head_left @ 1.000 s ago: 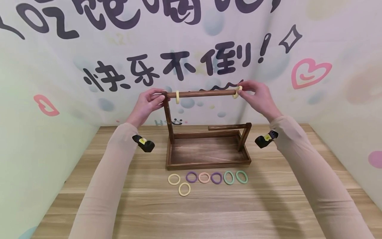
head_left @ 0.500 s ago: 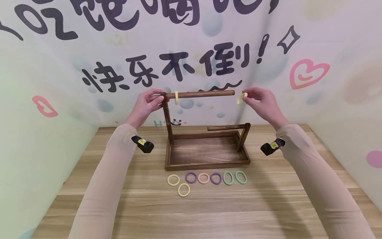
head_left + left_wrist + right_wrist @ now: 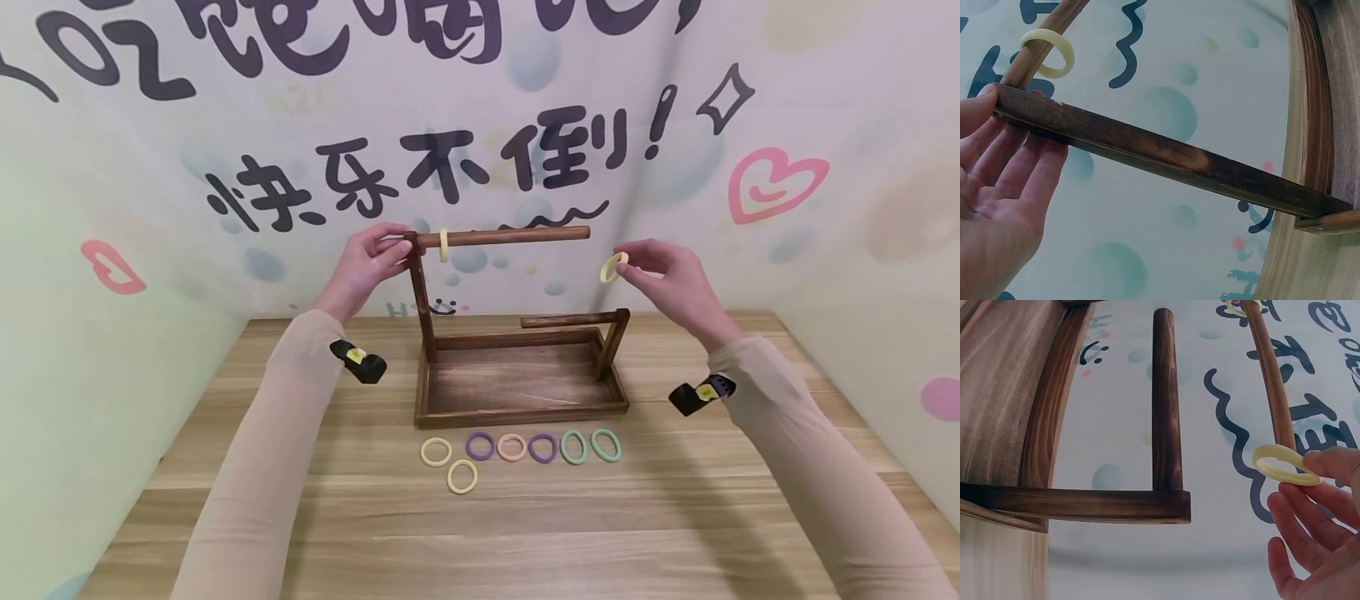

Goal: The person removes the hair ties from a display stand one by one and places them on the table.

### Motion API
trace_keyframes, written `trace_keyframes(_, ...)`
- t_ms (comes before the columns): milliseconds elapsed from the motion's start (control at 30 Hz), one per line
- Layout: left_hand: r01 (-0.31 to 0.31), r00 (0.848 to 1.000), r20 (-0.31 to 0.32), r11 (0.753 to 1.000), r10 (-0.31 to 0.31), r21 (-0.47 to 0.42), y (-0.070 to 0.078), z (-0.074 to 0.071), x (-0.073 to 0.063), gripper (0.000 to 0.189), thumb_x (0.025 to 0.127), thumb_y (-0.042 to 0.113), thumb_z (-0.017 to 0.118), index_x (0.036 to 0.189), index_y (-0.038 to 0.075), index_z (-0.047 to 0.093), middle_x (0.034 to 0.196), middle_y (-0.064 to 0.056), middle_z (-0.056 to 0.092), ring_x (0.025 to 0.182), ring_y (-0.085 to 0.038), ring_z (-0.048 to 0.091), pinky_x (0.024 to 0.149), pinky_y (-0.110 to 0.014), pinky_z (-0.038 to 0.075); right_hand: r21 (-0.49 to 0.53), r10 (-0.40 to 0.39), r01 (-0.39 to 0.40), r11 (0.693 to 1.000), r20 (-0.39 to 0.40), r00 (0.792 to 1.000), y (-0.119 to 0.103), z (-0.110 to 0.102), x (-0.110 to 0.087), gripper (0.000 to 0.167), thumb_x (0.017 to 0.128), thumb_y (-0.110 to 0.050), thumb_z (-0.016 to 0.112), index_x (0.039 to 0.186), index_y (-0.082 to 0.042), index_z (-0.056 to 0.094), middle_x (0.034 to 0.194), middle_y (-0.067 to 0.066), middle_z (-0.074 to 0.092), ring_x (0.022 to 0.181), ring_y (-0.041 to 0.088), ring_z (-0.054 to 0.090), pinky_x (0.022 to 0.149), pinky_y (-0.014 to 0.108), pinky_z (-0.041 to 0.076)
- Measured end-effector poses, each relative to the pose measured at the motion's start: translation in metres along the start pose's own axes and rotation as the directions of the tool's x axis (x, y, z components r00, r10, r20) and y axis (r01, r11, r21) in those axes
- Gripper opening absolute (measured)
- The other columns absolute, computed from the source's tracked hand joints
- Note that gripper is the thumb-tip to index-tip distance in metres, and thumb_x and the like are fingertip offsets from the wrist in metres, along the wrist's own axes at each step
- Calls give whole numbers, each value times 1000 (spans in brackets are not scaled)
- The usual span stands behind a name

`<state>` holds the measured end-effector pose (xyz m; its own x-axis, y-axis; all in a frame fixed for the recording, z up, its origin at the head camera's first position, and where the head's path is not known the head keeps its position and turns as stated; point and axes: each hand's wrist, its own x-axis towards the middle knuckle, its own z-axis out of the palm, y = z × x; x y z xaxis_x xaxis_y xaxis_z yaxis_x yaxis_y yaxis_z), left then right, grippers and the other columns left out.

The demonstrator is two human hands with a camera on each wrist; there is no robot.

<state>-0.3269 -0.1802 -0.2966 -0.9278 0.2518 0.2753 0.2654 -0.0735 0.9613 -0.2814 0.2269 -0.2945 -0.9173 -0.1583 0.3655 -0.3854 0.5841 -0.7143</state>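
My left hand (image 3: 375, 257) grips the top of the tall post (image 3: 1147, 147) of a dark wooden two-armed rack, thumb on one side and fingers behind. From this post a long bar (image 3: 517, 237) runs rightward, with one pale yellow ring (image 3: 444, 247) hanging near its left end. Between thumb and fingertips, my right hand (image 3: 669, 273) pinches another yellow ring (image 3: 1272, 451). That ring is in the air, off the bar's free right end and a little below it in the head view.
The rack's shorter arm (image 3: 570, 320) points left from a low post above the tray base (image 3: 525, 414). In front lie two yellow rings, two purple rings (image 3: 531, 448), a pink ring (image 3: 500, 447) and two green rings (image 3: 563, 447) on the table (image 3: 525, 542). A printed cloth hangs behind.
My right hand has drawn its yellow ring off the right end of the long bar, moving right and then down. My left hand stays on the post.
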Motion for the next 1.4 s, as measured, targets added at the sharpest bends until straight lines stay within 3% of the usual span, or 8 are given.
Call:
trace_keyframes(167, 4, 1000, 8, 1000, -4, 15, 0, -1, 1, 26, 97, 3, 56, 122, -6, 55, 98, -2, 70, 98, -16, 65, 98, -40, 46, -8, -22, 22, 1000, 20, 1000, -3, 1, -8, 35, 94, -22, 65, 123, -3, 63, 112, 15, 66, 103, 27, 61, 79, 19, 47)
trace_keyframes(467, 13, 1000, 5, 1000, -13, 5, 2, -1, 0, 24, 97, 2, 55, 121, -5, 56, 98, -1, 69, 100, -17, 64, 99, -41, 46, -12, -84, 84, 996, 23, 996, -9, 8, -13, 28, 93, -17, 67, 119, -6, 66, 106, 10, 68, 93, 19, 63, 77, 16, 49)
trace_keyframes(733, 22, 1000, 3, 1000, -22, 2, 1, -1, 0, 23, 98, 3, 55, 120, -3, 56, 99, -1, 69, 99, -15, 64, 100, -41, 45, 1, -101, 101, 995, 57, 993, -13, 16, -18, 27, 93, -17, 67, 118, -5, 67, 103, 10, 68, 90, 22, 64, 72, 19, 52)
trace_keyframes(1033, 27, 1000, -2, 999, -27, 22, 1, 0, 0, 25, 97, 4, 56, 121, -4, 56, 100, -1, 69, 100, -16, 64, 99, -41, 45, 50, -174, 169, 984, 108, 979, -18, 25, -23, 26, 92, -11, 67, 117, -2, 67, 99, 11, 69, 84, 24, 65, 71, 19, 52)
trace_keyframes(1400, 28, 1000, -3, 999, -28, 19, 2, 0, -1, 25, 97, 5, 56, 121, -4, 55, 100, -2, 69, 102, -18, 63, 100, -41, 45, 112, -194, 176, 978, 174, 965, -18, 42, -29, 23, 89, -9, 71, 111, -2, 69, 96, 9, 70, 80, 22, 67, 69, 24, 55)
